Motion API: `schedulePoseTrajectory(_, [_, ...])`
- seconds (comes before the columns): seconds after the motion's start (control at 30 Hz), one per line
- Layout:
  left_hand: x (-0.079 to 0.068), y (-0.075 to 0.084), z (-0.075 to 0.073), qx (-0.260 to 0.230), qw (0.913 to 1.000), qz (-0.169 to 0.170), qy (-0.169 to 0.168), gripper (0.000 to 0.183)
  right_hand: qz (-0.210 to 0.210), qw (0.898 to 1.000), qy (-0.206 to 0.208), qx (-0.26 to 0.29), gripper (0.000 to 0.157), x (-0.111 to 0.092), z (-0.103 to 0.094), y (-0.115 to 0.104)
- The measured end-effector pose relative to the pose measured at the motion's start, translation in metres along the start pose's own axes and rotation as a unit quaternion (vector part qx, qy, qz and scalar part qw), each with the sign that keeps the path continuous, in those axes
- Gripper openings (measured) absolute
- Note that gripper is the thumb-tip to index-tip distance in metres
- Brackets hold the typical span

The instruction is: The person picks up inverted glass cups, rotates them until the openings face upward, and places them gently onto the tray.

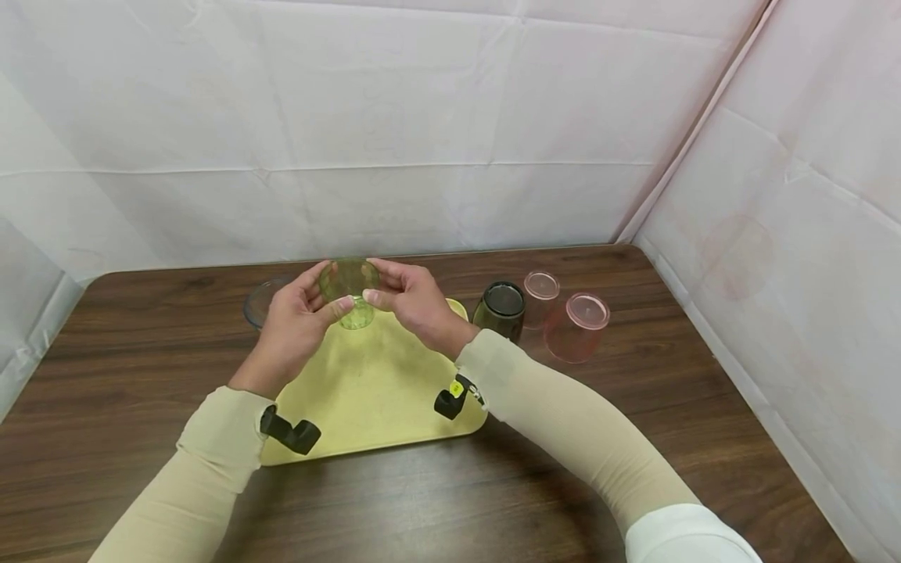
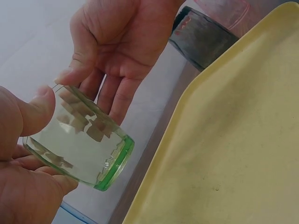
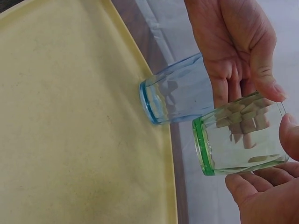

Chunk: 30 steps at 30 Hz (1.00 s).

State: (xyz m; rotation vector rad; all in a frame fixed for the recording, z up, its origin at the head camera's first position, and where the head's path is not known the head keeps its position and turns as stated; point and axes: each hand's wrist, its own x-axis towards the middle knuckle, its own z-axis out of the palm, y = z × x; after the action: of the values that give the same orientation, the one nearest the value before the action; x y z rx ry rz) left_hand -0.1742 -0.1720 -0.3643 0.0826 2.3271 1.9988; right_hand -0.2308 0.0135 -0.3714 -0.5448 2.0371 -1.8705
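Observation:
Between my two hands a clear green-tinted drinking glass [image 1: 357,316] is held over the far part of the yellow tray [image 1: 373,399]. Its thick green base [image 3: 203,147] points down and its rim is up near my thumbs. The left hand [image 1: 292,324] grips one side, thumb near the rim and fingers behind. From the other side the right hand [image 1: 422,305] holds it the same way, as the left wrist view also shows. A blue glass [image 3: 177,91] stands at the tray's far left edge, partly hidden behind the left hand in the head view.
Right of the tray stand a dark smoky glass [image 1: 501,311] and two pink-tinted glasses, a smaller one [image 1: 541,291] behind a larger one [image 1: 577,332]. All rest on a dark wood table [image 1: 619,438]. White sheeting [image 1: 394,117] hangs behind the table and along its sides.

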Motion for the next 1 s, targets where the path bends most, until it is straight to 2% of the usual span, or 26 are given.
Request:
schedulePoseTrajectory(0.4, [-0.001,-0.005,0.006,-0.004,0.9999,-0.002,0.012,0.075,0.003,1.000,-0.001,0.001,0.056,-0.001,0.000,0.003])
schedulePoseTrajectory(0.7, [-0.002,-0.008,0.010,0.015,0.9998,-0.010,0.013,0.079,0.009,1.000,-0.002,0.001,0.056,0.000,-0.002,0.008])
schedulePoseTrajectory(1.0, [-0.003,-0.012,0.015,0.000,0.9998,-0.018,0.012,0.080,0.017,1.000,-0.014,-0.004,0.056,-0.001,-0.005,0.014])
